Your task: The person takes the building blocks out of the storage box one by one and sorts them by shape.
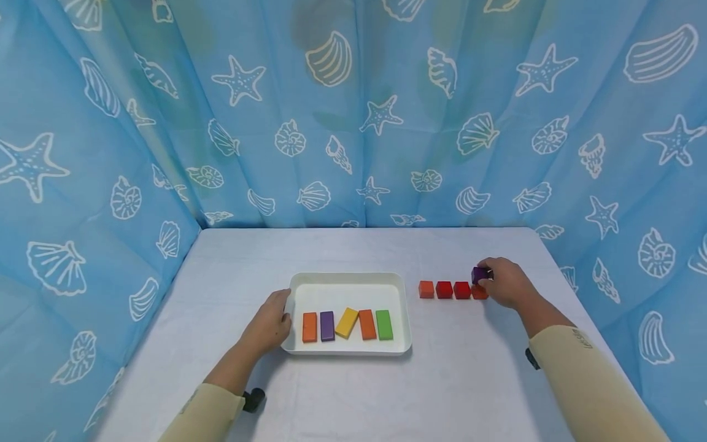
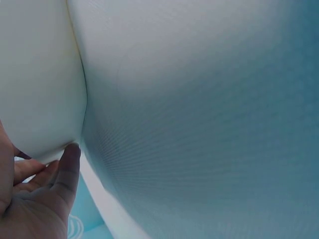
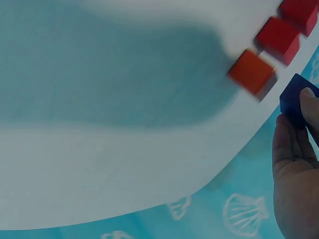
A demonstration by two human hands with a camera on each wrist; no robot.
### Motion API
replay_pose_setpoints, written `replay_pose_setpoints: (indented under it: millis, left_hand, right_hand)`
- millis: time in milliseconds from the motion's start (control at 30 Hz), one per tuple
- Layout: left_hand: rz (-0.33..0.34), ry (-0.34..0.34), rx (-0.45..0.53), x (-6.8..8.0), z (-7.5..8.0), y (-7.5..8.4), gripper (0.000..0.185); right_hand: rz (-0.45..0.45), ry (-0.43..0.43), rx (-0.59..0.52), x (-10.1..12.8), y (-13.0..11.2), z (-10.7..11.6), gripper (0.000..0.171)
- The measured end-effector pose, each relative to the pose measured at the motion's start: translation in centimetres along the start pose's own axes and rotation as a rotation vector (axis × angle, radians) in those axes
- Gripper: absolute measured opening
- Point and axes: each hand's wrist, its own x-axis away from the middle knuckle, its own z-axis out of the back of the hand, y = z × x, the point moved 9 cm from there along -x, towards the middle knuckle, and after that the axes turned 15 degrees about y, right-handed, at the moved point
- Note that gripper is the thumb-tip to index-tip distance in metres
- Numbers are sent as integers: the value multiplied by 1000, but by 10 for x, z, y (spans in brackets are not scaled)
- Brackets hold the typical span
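1. I see the purple cube (image 1: 479, 274) pinched in my right hand (image 1: 505, 283), fingers curled round it, held at the right end of a row of small cubes and slightly above it (the right wrist view shows it clear of the nearest cube).

2. The row runs left to right across the table: an orange cube (image 1: 426, 289), then a red cube (image 1: 444, 290), then a second red cube (image 1: 461, 290), then a last red-orange cube (image 1: 479, 292) partly hidden under my fingers. The purple cube sits over or just behind that last one; I cannot tell whether they touch.

3. The relation that matters, as I judge it: the row's long axis lies sideways, and the purple cube is already at its right end, directly under the right hand. The left hand is well apart from it.

4. My left hand (image 1: 270, 321) rests against the left rim of the white tray (image 1: 405, 313), fingers fairly straight, thumb on the wall, gripping nothing.

5. In the tray lie five flat blocks side by side: orange block (image 1: 310, 327), purple block (image 1: 327, 326), yellow block (image 1: 347, 322) (tilted), a second orange block (image 1: 367, 325), green block (image 1: 384, 325).

6. All of this stands on a pale table (image 1: 353, 393), with a blue seashell curtain (image 1: 353, 110) behind.
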Motion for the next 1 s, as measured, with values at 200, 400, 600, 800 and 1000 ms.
replay_pose_setpoints:
  millis: [200,400,600,800,1000]
  left_hand:
    - [0,1,-4,1,0,-2,59]
    - [6,-6,-7,1,0,-1,59]
    - [9,-4,-6,0,2,1,59]
    - [6,-2,0,0,2,2,60]
    - [5,0,2,1,2,2,60]
  right_hand:
    - [-53,13,-1,3,29,3,53]
    - [-115,9,-6,4,55,-1,52]
    - [-124,-27,6,8,66,-9,51]
    - [-132,-32,11,11,74,-16,50]
    - [-112,-27,11,10,76,-18,49]
